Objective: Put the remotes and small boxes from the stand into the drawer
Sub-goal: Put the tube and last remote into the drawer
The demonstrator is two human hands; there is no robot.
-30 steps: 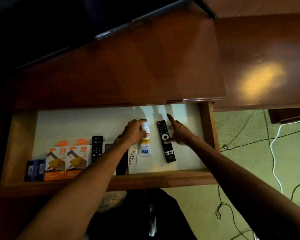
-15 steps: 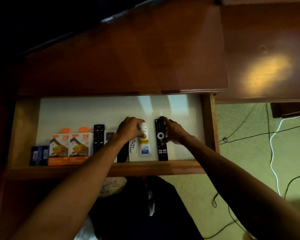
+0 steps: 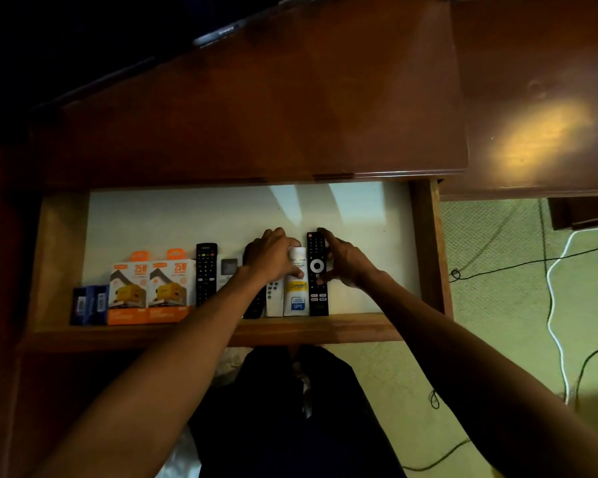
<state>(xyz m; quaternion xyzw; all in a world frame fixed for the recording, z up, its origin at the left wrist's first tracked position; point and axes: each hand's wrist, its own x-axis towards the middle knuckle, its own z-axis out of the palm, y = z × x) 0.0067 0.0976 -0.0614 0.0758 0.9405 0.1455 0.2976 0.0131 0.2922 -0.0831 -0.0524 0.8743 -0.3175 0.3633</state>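
The open drawer (image 3: 425, 250) has a white floor and a row of items along its front edge. From the left: a dark blue box (image 3: 88, 304), two orange-and-white boxes (image 3: 151, 291), a black remote (image 3: 206, 270), a small grey remote (image 3: 229, 266), then a dark remote (image 3: 255, 305), a white remote (image 3: 274, 298), and a white-and-yellow box (image 3: 296, 288). My left hand (image 3: 273, 257) lies over the tops of these last three. My right hand (image 3: 346, 260) grips the side of a black remote with a ring button (image 3: 317, 274), lying straight beside the box.
The wooden stand top (image 3: 256, 115) spreads above the drawer, with a TV edge (image 3: 218, 32) at its back. A second wooden surface (image 3: 539, 98) lies to the right. White cable (image 3: 553, 305) and black cables (image 3: 497, 267) trail over the green carpet at right.
The black ring-button remote went from tilted to straight, pushed left against the white-and-yellow box. My right hand closed onto its side. My left hand stayed on the middle items.
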